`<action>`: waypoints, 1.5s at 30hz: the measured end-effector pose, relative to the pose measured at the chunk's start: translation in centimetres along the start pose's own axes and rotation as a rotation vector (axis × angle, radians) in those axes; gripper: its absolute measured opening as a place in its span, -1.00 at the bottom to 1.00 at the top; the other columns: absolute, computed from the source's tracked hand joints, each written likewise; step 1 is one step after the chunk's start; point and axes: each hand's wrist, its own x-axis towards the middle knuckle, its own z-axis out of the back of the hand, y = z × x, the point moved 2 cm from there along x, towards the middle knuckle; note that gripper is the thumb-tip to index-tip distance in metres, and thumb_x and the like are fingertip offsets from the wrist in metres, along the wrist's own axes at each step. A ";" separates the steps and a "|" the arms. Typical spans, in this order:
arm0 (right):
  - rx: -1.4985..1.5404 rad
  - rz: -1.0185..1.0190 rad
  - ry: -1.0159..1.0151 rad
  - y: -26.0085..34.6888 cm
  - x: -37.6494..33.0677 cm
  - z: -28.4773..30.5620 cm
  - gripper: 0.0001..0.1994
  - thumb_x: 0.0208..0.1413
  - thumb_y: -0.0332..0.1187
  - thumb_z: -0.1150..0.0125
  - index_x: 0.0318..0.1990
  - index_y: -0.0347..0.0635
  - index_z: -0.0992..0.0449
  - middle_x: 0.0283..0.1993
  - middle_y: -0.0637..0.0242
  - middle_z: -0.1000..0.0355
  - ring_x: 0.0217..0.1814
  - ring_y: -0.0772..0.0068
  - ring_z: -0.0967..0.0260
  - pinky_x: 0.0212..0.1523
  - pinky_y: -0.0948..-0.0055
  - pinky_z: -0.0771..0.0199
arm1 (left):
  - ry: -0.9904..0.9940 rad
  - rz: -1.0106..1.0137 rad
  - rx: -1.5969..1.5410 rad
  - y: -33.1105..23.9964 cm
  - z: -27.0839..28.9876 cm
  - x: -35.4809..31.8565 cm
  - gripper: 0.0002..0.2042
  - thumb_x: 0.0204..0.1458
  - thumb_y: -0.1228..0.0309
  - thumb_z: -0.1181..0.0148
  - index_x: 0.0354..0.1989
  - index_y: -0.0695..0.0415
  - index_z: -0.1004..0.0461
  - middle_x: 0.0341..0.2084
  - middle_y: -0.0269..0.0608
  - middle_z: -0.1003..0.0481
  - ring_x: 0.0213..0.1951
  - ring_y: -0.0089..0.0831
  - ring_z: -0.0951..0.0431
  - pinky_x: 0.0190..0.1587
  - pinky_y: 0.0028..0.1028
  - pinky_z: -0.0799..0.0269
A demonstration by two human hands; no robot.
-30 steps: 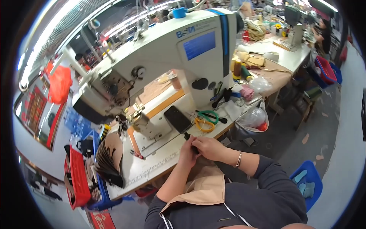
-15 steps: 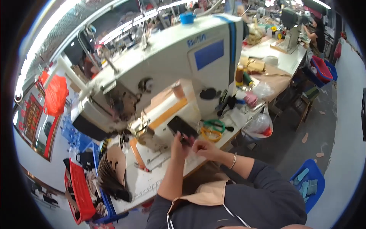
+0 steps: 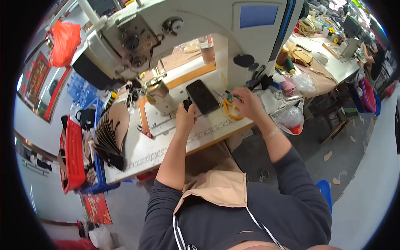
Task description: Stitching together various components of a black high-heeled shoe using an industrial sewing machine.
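Observation:
My left hand is closed round a small black piece, whose kind I cannot make out. Just beyond it a dark phone lies flat on the white sewing table. To the right, my right hand has its fingers bent on the green handles of what looks like scissors; the hand covers part of them. Yellow loop handles lie beside those fingers. A large white sewing machine stands over the table, its cylinder arm left of the phone.
Stacked brown cut pieces sit at the table's left end, near red-handled snips. Left of the table are a red crate and a blue crate. A bag-lined bin hangs at the right edge. Another person works far right.
My hands, close together before, are now apart, the right one over at the green handles. The phone now lies clear of my left hand. My view has tilted down.

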 end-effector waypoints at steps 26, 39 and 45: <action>0.348 0.353 0.352 13.6 -4.1 -15.1 -0.85 -0.12 -0.48 -0.29 -0.33 -0.22 -0.51 -0.43 0.21 -0.43 -0.37 0.16 -0.38 -0.33 0.32 -0.40 | -0.465 -0.277 0.682 8.6 19.4 -4.3 -0.86 -0.13 0.42 -0.17 -0.41 0.20 -0.53 -0.53 -0.09 -0.49 -0.45 -0.13 -0.51 -0.31 -0.24 -0.44; 0.968 -0.916 0.476 17.5 -0.2 -25.1 -0.72 0.24 -0.20 0.04 -0.23 -0.24 -0.47 -0.42 0.40 -0.39 -0.58 0.66 -0.19 -0.51 0.61 -0.24 | 0.087 -0.502 0.031 -9.2 28.4 3.0 -0.84 0.04 0.45 -0.17 -0.27 0.28 -0.53 -0.46 -0.28 -0.56 -0.40 -0.58 -0.51 -0.31 -0.56 -0.43; 0.778 -1.042 0.466 20.7 -0.2 -18.8 -0.70 0.25 -0.18 0.09 -0.11 -0.25 -0.40 -0.45 0.31 -0.36 -0.67 0.67 -0.08 -0.68 0.61 -0.11 | 0.284 -0.616 -0.202 -24.5 27.0 18.8 -0.74 0.05 0.41 -0.15 -0.11 0.27 -0.47 -0.29 -0.17 -0.52 -0.23 -0.50 -0.51 -0.18 -0.52 -0.42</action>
